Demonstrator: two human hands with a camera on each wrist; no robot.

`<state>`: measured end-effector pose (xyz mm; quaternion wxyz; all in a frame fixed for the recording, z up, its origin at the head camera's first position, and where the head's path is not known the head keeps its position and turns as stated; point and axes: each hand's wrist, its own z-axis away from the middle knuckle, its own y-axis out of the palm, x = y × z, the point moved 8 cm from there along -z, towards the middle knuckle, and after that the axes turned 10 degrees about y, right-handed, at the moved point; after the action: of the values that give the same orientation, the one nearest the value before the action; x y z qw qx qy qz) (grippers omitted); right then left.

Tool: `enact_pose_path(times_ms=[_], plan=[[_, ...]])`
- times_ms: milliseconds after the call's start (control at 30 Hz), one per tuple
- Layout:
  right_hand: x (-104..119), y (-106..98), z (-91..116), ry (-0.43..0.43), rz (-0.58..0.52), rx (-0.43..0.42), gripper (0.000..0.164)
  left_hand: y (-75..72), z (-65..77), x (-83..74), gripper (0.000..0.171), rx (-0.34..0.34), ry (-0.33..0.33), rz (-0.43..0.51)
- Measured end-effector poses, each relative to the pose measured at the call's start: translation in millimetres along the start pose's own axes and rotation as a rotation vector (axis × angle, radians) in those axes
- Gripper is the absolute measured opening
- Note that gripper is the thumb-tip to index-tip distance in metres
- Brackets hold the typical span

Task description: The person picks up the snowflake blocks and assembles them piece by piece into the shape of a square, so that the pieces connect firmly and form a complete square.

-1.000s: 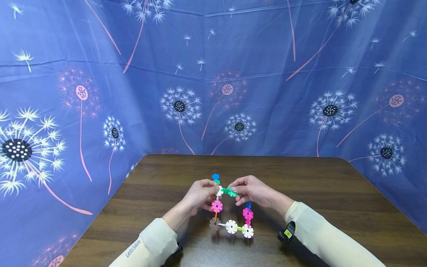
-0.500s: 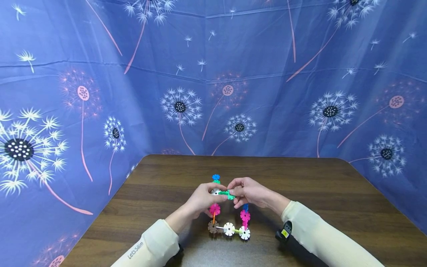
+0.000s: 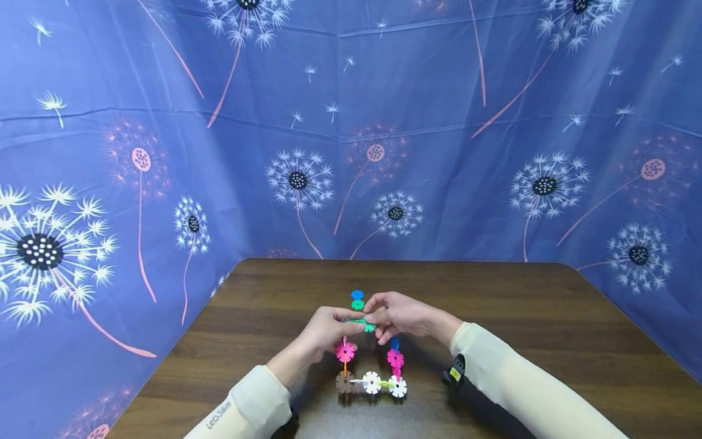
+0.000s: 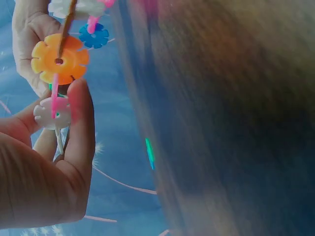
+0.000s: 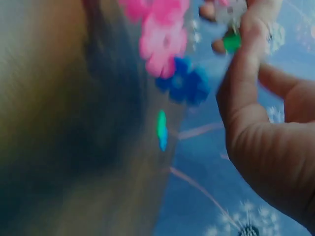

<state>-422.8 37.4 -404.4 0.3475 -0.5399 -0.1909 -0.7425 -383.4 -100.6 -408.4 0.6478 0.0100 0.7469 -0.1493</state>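
Observation:
My left hand (image 3: 320,334) pinches the left arm of a U-shaped chain of slotted plastic snowflake discs, near a white disc (image 4: 47,114). Thumb and fingers of my right hand (image 3: 408,314) pinch a green snowflake disc (image 3: 369,327) at that arm's far end, close to the left fingertips. Below the left hand a pink disc (image 3: 345,352) leads down to a brown disc (image 3: 345,382). White discs (image 3: 371,383) run along the near side. Up the right arm are a pink disc (image 3: 395,358) and a blue disc (image 5: 184,82), whose end is free below the right hand.
Beyond the hands, a joined blue disc (image 3: 358,294) and green disc (image 3: 358,304) lie on the brown wooden table (image 3: 482,292). A blue dandelion-print cloth (image 3: 455,183) hangs behind the table's far edge.
Both hands and the chain have shifted left and slightly nearer. The right hand has moved closer to the left, and the green disc now sits right at the left fingertips.

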Motion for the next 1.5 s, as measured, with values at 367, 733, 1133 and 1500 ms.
enact_pose_path(times_ms=[367, 733, 1133, 1500], plan=[[12.2, -33.3, -42.6, -0.214, 1.05, -0.377, 0.029, -20.9, 4.6, -1.0, 0.04, -0.059, -0.028, 0.089], [-6.7, -31.4, -35.0, -0.278, 1.291, -0.399, 0.022, -16.1, 4.1, 0.3, 0.038, -0.072, -0.022, 0.105], [-8.6, -38.4, 1.7, -0.497, 1.228, -0.483, 0.023, -3.4, -7.9, -2.2, 0.033, -0.039, -0.023, 0.103], [-18.8, -33.5, 14.3, -0.285, 1.187, -0.33, 0.025, 5.6, -6.1, -1.0, 0.031, -0.017, -0.02, 0.117]])
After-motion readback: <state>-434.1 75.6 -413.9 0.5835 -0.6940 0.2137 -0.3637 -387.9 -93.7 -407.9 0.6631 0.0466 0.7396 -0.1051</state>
